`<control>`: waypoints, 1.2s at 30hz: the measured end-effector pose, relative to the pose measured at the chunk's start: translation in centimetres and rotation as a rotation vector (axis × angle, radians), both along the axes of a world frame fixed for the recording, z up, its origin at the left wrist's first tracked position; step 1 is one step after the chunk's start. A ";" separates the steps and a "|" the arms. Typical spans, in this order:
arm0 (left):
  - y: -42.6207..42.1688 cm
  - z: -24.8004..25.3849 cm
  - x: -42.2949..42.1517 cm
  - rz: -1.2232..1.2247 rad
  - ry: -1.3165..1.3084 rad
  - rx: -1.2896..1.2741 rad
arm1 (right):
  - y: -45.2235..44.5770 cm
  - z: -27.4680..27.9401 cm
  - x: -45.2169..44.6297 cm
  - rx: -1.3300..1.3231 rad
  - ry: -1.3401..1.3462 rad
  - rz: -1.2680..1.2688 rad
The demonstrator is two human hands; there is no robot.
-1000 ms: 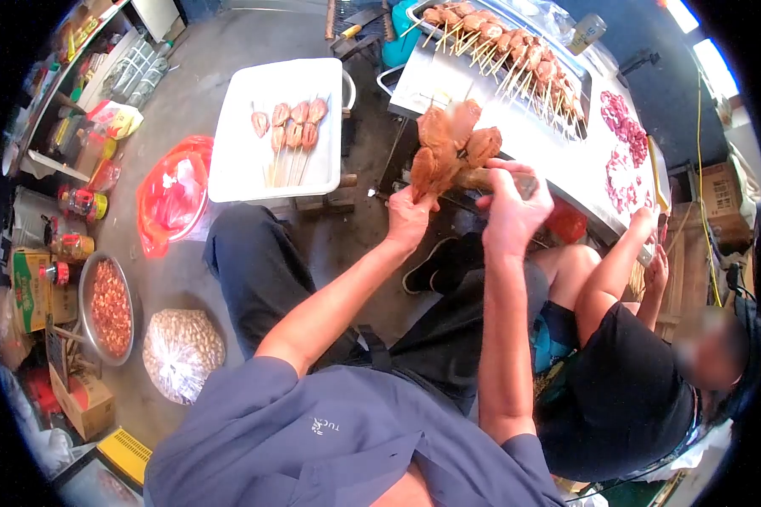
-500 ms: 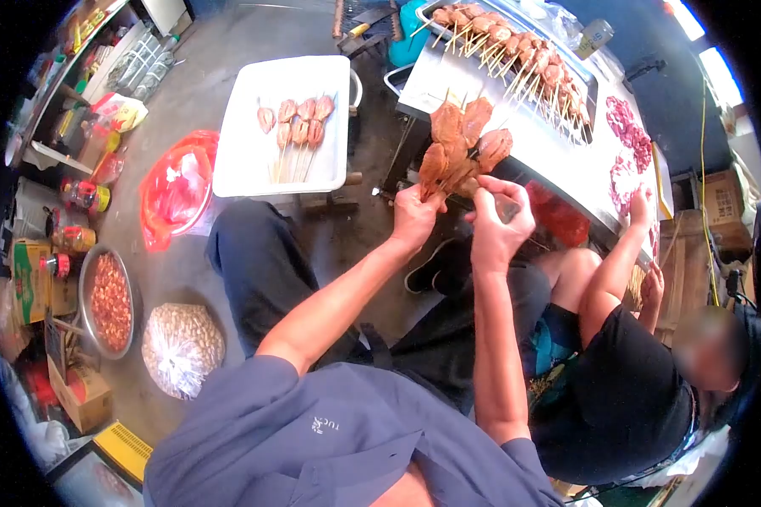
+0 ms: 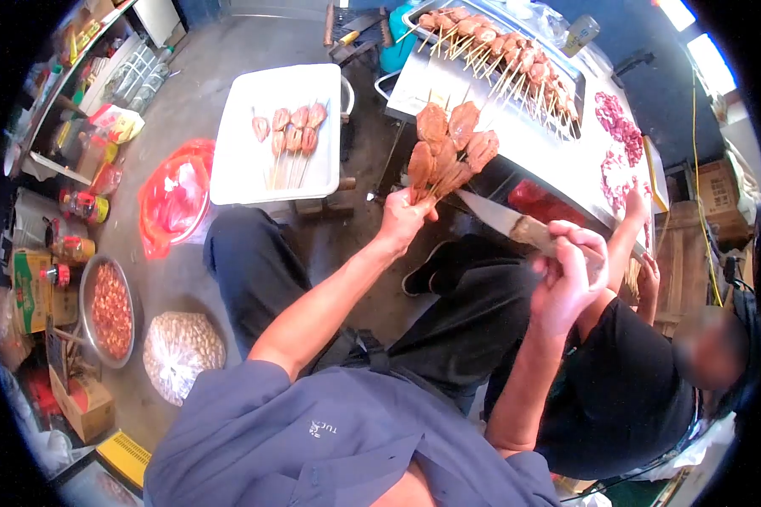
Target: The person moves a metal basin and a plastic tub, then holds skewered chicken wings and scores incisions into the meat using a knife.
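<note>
My left hand (image 3: 406,221) is closed round the sticks of a bunch of meat skewers (image 3: 445,145), which it holds up with the meat pointing away from me. To the right, my right hand (image 3: 571,275) is wrapped round a knife (image 3: 492,215). Its broad metal blade points left, with the tip close to the base of the bunch; I cannot tell whether they touch. Beyond my left hand, more meat skewers (image 3: 292,139) lie in a white tray (image 3: 235,173). Many others (image 3: 528,59) are piled in a metal tray on the steel table (image 3: 423,80).
Raw meat pieces (image 3: 619,122) lie on the table's right side, near a co-worker's hand (image 3: 637,203). A red plastic bag (image 3: 177,190) lines a basin at left. A metal bowl (image 3: 110,308) and a filled clear bag (image 3: 183,355) stand on the floor. Shelves line the far left.
My right hand has left the bunch, moving right and toward me, and the knife now shows in it. My left hand still holds the skewers, shifted slightly left.
</note>
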State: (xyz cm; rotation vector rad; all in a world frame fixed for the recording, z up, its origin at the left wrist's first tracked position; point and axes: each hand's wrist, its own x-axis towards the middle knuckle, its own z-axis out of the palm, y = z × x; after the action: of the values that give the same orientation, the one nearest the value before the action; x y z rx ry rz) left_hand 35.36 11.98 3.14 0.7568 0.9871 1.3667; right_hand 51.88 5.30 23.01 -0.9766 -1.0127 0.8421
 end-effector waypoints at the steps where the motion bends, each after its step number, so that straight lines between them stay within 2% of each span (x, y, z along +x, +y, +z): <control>1: -0.4 0.5 -0.2 -0.001 0.000 0.007 | 0.0 0.5 0.2 0.019 -0.008 -0.022; 3: -1.8 1.5 -0.6 -0.067 -0.098 -0.116 | 0.3 1.3 0.3 0.075 -0.027 -0.042; 7: -4.0 0.4 -0.3 -0.055 -0.080 -0.206 | 1.4 2.1 -0.7 0.124 -0.022 0.015; 17: -4.9 -1.4 0.5 0.005 -0.003 -0.144 | 3.5 1.6 -3.5 0.067 -0.220 0.032; 24: -5.0 -0.9 0.2 -0.007 0.041 -0.195 | 3.6 2.2 -4.6 0.047 -0.319 0.033; 27: -4.9 -1.6 0.2 -0.016 0.060 -0.181 | 4.4 3.1 -5.5 0.039 -0.487 0.016; 30: -4.8 -1.9 0.8 0.085 0.099 -0.140 | 5.9 5.1 -6.6 0.020 -0.652 0.013; 36: -4.7 -1.5 0.9 0.135 0.094 -0.119 | 9.6 4.4 -7.2 0.013 -0.637 0.081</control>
State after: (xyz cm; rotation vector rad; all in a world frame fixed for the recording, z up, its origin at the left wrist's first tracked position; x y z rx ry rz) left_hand 36.21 7.25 1.62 0.6797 1.2006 1.3845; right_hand 44.72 14.89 27.45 -1.2325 -1.6047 0.5924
